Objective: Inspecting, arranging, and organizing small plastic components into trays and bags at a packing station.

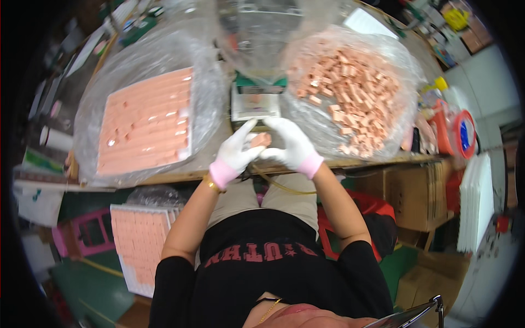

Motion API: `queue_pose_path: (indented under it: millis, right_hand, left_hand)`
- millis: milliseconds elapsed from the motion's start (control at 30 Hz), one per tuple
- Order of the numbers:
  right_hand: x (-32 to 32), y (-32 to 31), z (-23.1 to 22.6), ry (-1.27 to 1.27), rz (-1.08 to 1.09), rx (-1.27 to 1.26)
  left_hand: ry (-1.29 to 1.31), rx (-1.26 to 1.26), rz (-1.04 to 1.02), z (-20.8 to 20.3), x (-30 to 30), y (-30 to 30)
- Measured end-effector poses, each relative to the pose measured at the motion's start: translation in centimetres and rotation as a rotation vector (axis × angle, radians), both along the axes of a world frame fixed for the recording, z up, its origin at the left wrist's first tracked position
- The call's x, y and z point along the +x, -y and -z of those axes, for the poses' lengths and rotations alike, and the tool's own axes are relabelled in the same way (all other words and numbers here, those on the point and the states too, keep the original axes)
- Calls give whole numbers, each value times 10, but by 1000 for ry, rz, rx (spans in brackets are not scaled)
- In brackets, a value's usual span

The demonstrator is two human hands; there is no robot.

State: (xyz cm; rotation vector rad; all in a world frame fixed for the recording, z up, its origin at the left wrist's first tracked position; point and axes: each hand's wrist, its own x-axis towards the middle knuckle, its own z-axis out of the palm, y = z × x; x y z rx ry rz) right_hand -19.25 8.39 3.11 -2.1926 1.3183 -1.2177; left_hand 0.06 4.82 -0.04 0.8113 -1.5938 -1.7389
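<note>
Both of my hands wear white gloves with pink cuffs and meet at the table's front edge. My left hand (235, 152) is closed on a small copper-coloured block (261, 140), which sticks out between its fingers toward the right. My right hand (294, 147) curves around the block's other side, thumb and forefinger apart; whether it touches the block is hard to tell. Just beyond my fingertips stands a small device with a pale top plate (255, 106) and a green back part (260, 85).
Left of the device, a white board with rows of copper-coloured pieces (145, 123) lies on clear plastic. On the right, a loose pile of similar blocks (355, 93) rests on plastic sheeting (306, 123). A red-orange container (447, 131) stands far right. Below left is another filled stack (141, 235).
</note>
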Motion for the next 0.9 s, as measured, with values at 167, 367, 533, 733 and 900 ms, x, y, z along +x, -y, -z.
queue_pose_path:
  millis: [167,367,533,733,900]
  right_hand:
    - [-3,14,24,88,35,257]
    - [0,74,19,-160,422,39]
    - [-2,103,45,68,427,235]
    - [-26,70,20,-192,426,-28]
    - [-96,57,40,-224,612,-62]
  left_hand:
    - [-104,117,8,5,-5,8]
    - [237,-151,-229,0,15,7]
    - [284,-357,-275,-23,26,0]
    - [823,-956,-346,-28,130,14]
    - [1119,-1050,-319,-24,176,13]
